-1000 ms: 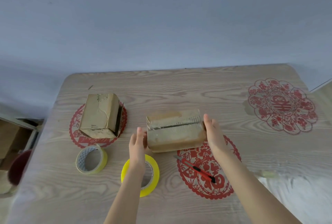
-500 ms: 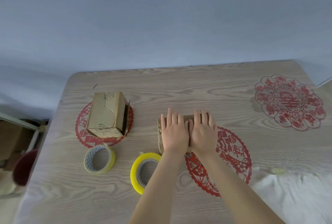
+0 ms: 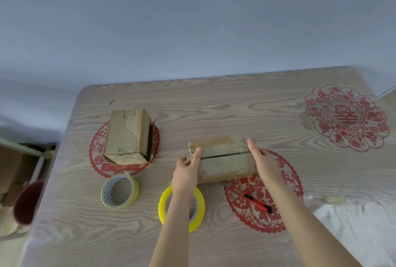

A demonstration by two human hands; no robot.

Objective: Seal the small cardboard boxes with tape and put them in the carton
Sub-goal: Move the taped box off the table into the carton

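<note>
A small cardboard box point(image 3: 225, 158) lies on its side at the table's middle, a seam running along its near face. My left hand point(image 3: 187, 170) grips its left end and my right hand point(image 3: 262, 159) grips its right end. A second small cardboard box point(image 3: 126, 136) stands to the left on a red paper-cut, one side flap ajar. A yellow tape roll point(image 3: 182, 208) lies under my left forearm, and a paler roll point(image 3: 120, 190) rests further left. A red utility knife point(image 3: 249, 198) lies just in front of the held box.
The wooden table point(image 3: 235, 106) carries red paper-cut decorations, one at the far right point(image 3: 346, 118). White crumpled material point(image 3: 360, 224) covers the near right corner. Beyond the left edge are a dark red container point(image 3: 27, 201) and a cardboard carton point(image 3: 12, 166).
Both hands lay flat together on top of the box half a second ago; now they have spread apart to its two ends, uncovering its near face and the knife.
</note>
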